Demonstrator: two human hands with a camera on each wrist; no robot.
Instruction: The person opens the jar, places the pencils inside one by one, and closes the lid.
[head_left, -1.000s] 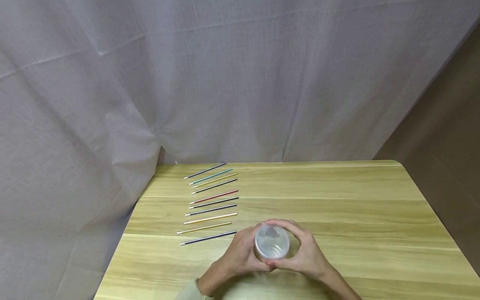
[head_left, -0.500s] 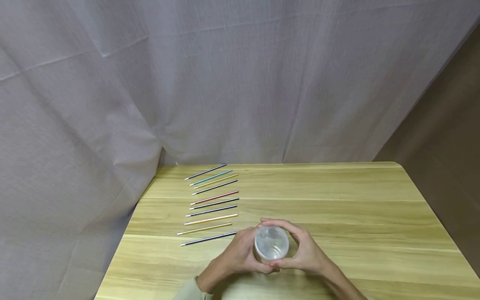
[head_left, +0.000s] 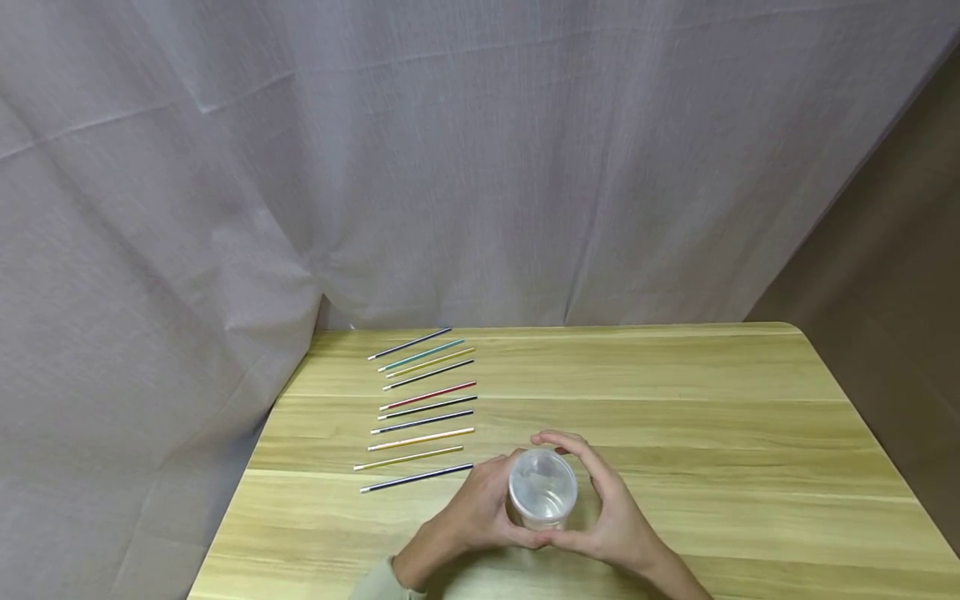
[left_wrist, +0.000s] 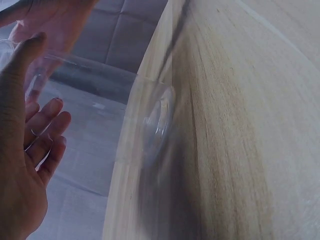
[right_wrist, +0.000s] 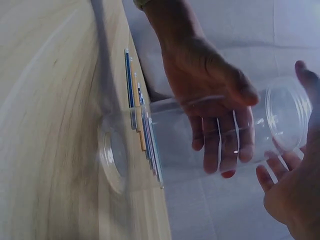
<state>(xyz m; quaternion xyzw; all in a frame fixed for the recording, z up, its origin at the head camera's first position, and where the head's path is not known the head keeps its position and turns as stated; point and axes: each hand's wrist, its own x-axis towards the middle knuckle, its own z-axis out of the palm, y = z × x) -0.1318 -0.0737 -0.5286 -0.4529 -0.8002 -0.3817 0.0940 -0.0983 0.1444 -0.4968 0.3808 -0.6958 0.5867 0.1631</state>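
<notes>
A tall clear plastic jar point(head_left: 543, 485) stands upright at the front of the table, its round top facing up. My left hand point(head_left: 480, 507) grips its side; through the clear wall the fingers point(right_wrist: 227, 142) show in the right wrist view. My right hand point(head_left: 611, 517) is spread around the jar's upper end, index finger raised off the rim and thumb close to the near side. Whether that thumb touches the jar, I cannot tell. The jar's base point(left_wrist: 161, 117) is at or just above the wood.
Several thin coloured pencils point(head_left: 427, 395) with white ends lie in a slanting row on the left of the wooden table point(head_left: 675, 392). A grey cloth point(head_left: 465, 167) hangs behind the far edge and along the left.
My right hand's fingers have come off the jar's rim and spread wider. The left hand keeps its grip. The jar and the pencils have stayed in place.
</notes>
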